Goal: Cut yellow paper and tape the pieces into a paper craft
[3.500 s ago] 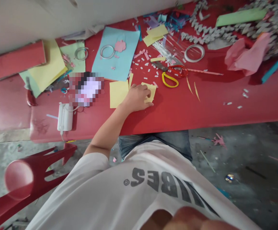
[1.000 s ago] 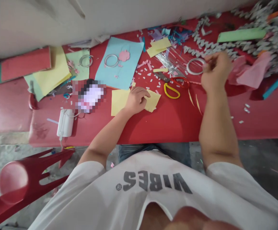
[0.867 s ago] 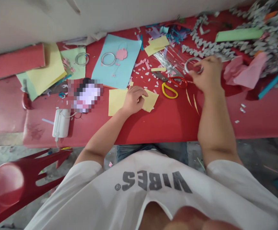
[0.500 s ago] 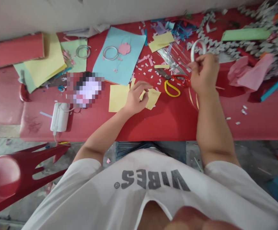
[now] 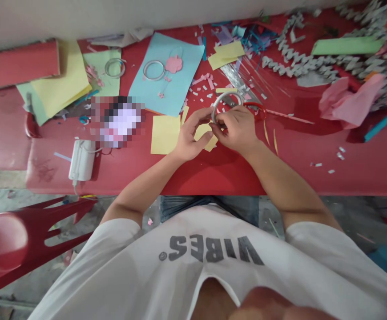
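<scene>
My right hand pinches a narrow roll of tape, held upright as a ring above the table. Close beside it, my left hand has its thumb and fingers apart. Its fingertips come near the tape roll; whether they touch it I cannot tell. Between the hands lies a small yellow paper piece, partly covered by fingers. A yellow paper square is left of my left hand. Scissors with a red handle lie partly hidden behind my right hand.
A blue sheet carries a pink paper flower and another tape roll. A blurred phone and white power bank are left. Crumpled pink paper and a grey paper chain are right.
My right hand has brought the tape roll leftward and nearer, close to my left hand. It now hides much of the scissors. My left hand has barely moved.
</scene>
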Tool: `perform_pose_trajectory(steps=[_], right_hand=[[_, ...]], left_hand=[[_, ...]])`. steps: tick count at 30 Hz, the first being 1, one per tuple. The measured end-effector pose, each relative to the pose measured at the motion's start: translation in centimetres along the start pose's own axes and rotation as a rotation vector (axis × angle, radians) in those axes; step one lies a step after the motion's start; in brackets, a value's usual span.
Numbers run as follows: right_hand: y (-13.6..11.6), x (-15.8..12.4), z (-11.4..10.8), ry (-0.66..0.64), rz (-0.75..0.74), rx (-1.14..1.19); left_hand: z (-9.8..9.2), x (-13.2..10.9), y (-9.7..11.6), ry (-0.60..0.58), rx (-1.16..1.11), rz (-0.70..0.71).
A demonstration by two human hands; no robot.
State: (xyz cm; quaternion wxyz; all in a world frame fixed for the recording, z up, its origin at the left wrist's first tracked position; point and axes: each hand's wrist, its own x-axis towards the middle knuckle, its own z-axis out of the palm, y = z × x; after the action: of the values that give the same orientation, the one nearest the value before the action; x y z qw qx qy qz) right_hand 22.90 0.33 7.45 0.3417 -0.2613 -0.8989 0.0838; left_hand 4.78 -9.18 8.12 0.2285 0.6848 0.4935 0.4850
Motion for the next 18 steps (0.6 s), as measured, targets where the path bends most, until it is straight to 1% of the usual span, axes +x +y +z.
perform_pose_trajectory(steps=[4, 8, 10, 12, 15, 18], right_hand=[[0.16, -0.28, 0.15, 0.005, -0.011, -0.018], [-0.16, -0.32, 0.19, -0.014, 0.011, -0.008], [-0.23, -0.37, 0.21, 0.004, 0.02, 0.002], [-0.22, -0.44, 0.22, 0.041, 0.031, -0.001], [-0.15, -0.5, 0.18, 0.083, 0.039, -0.024], [-0.13, -0.44, 0.07, 0.069, 0.061, -0.051]], left_hand=[[-0.35, -0.16, -0.09, -0.004, 0.021, 0.003], [-0.11, -0.22, -0.02, 0.016, 0.008, 0.025], [0.12, -0.26, 0.0, 0.023, 0.021, -0.005], [0.2, -0.29, 0.03, 0.005, 0.05, -0.024], [-0.05, -0.32, 0.04, -0.012, 0.048, 0.004], [-0.32, -0.35, -0.07, 0.022, 0.019, 0.03]])
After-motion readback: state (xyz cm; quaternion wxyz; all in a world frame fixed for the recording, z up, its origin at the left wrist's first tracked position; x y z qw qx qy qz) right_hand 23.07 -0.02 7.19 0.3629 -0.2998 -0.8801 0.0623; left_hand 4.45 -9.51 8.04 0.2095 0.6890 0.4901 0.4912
